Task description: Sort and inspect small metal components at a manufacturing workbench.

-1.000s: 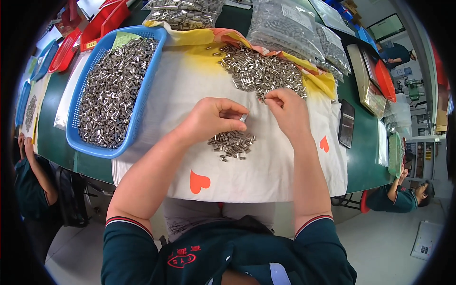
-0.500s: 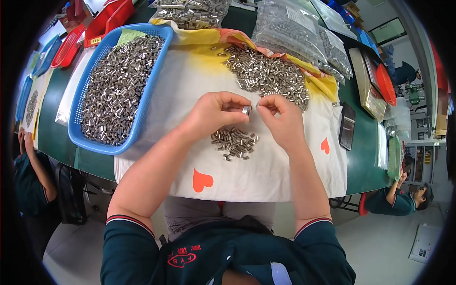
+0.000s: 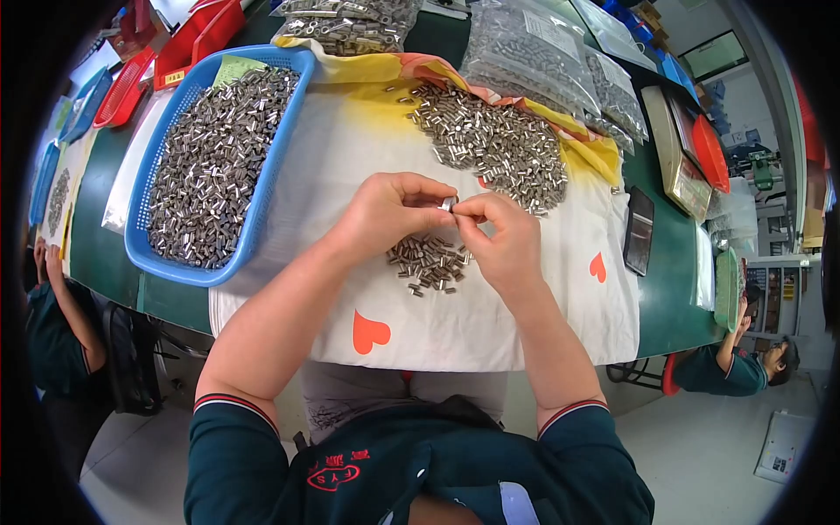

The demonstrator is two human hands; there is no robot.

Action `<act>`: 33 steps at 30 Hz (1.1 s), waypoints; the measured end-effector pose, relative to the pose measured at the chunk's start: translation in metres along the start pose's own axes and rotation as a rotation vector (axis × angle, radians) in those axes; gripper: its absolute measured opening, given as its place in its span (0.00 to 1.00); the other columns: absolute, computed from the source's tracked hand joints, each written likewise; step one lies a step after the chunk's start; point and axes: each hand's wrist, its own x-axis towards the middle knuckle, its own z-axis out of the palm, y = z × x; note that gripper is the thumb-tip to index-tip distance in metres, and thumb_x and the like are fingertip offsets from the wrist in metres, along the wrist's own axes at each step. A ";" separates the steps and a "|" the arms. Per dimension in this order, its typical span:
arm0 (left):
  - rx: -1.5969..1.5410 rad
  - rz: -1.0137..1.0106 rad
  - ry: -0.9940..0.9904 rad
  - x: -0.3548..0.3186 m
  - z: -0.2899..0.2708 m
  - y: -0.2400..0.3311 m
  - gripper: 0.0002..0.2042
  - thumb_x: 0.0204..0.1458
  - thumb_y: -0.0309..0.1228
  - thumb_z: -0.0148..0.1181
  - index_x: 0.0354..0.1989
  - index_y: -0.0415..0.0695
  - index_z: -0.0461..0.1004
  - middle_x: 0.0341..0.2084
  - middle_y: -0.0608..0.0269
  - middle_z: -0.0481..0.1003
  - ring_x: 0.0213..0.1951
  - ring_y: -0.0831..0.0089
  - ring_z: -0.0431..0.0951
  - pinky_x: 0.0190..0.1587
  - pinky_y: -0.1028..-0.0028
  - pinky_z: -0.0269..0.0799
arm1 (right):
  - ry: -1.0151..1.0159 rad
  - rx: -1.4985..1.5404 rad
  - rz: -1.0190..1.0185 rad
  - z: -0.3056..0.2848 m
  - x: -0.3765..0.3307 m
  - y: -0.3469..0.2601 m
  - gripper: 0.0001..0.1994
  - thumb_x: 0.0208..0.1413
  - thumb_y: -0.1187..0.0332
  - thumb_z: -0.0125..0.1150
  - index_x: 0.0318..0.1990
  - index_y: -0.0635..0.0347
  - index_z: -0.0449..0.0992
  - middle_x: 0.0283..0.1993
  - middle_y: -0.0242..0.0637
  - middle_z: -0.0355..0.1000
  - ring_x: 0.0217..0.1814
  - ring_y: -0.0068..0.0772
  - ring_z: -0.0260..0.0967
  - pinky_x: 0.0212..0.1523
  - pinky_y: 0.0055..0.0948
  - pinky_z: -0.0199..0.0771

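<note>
Between thumb and fingers, my left hand (image 3: 385, 214) pinches a small shiny metal cylinder (image 3: 449, 203). My right hand (image 3: 506, 241) is closed, its thumb and fingertips meeting right beside that cylinder; whatever those fingertips hold is hidden. Just below both hands, a small pile of short metal cylinders (image 3: 427, 262) lies on the white cloth (image 3: 455, 332). Beyond my right hand spreads a larger heap of similar cylinders (image 3: 494, 144).
On the left stands a blue plastic basket (image 3: 136, 214) full of metal cylinders. Bags of metal parts (image 3: 525, 66) line the back. A dark phone (image 3: 640, 232) lies right of the cloth on the green table (image 3: 678, 306). Other people sit at both sides.
My right hand has moved left, and its fingertips now meet the left hand's at the metal cylinder. The left hand has shifted only slightly.
</note>
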 end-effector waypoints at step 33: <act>-0.034 -0.001 -0.054 0.002 -0.002 0.002 0.15 0.43 0.19 0.58 0.42 0.34 0.69 0.31 0.63 0.74 0.32 0.81 0.73 0.35 0.83 0.69 | -0.179 0.273 0.247 -0.015 0.008 0.013 0.03 0.47 0.77 0.55 0.31 0.63 0.73 0.31 0.29 0.69 0.34 0.17 0.64 0.38 0.17 0.62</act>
